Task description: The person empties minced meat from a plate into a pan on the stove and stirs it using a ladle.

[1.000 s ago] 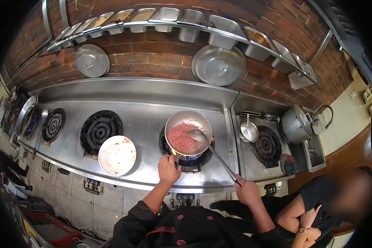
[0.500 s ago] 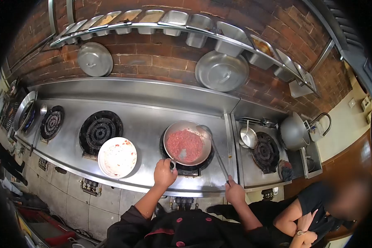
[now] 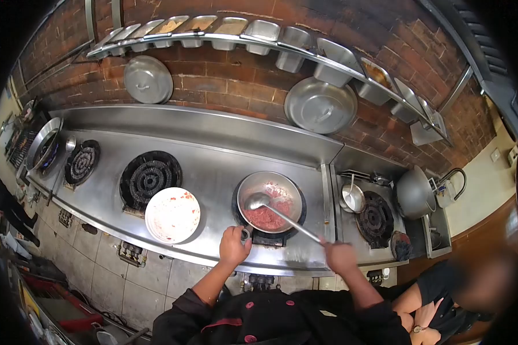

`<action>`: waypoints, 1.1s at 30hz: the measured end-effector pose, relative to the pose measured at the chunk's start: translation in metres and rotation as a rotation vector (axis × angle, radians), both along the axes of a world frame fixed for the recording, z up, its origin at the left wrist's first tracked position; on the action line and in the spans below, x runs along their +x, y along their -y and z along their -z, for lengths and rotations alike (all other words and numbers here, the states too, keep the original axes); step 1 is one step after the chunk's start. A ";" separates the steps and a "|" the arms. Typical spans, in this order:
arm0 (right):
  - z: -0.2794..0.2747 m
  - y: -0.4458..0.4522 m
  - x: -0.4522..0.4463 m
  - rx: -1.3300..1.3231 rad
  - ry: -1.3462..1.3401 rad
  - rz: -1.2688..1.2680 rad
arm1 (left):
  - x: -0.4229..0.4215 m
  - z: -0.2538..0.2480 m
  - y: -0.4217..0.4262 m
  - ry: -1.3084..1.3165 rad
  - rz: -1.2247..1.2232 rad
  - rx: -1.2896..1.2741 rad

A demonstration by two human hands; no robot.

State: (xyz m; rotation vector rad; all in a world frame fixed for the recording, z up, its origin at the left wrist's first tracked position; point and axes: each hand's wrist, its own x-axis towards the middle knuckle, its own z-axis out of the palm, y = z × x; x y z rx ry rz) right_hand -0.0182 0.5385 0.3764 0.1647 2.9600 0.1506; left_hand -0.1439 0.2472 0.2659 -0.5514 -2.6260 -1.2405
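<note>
A round metal pan [image 3: 297, 198] sits on the burner in front of me, with red ground meat [image 3: 267, 217] inside. My left hand [image 3: 234, 246] is closed on the pan's handle at its lower left edge. My right hand [image 3: 341, 257] grips the long handle of a metal ladle [image 3: 258, 200], whose bowl lies at the left side of the pan over the meat. Left of the pan stands a white bowl [image 3: 172, 215] with red smears and bits inside.
Bare burners [image 3: 151, 180] lie left and right of the pan. A shelf of metal containers [image 3: 230, 35] runs along the brick wall. A large pot [image 3: 415, 192] stands at the right. A person [image 3: 429, 310] with crossed arms is close at my right.
The ladle's bowl has swung from the pan's right side to its left. The pan had tilted and dropped forward from the burner, and the meat has shifted to the lower part. My view has moved slightly.
</note>
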 end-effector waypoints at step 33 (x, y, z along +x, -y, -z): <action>0.023 0.022 0.048 -0.397 0.001 0.419 | 0.026 -0.004 0.011 -0.154 0.015 0.025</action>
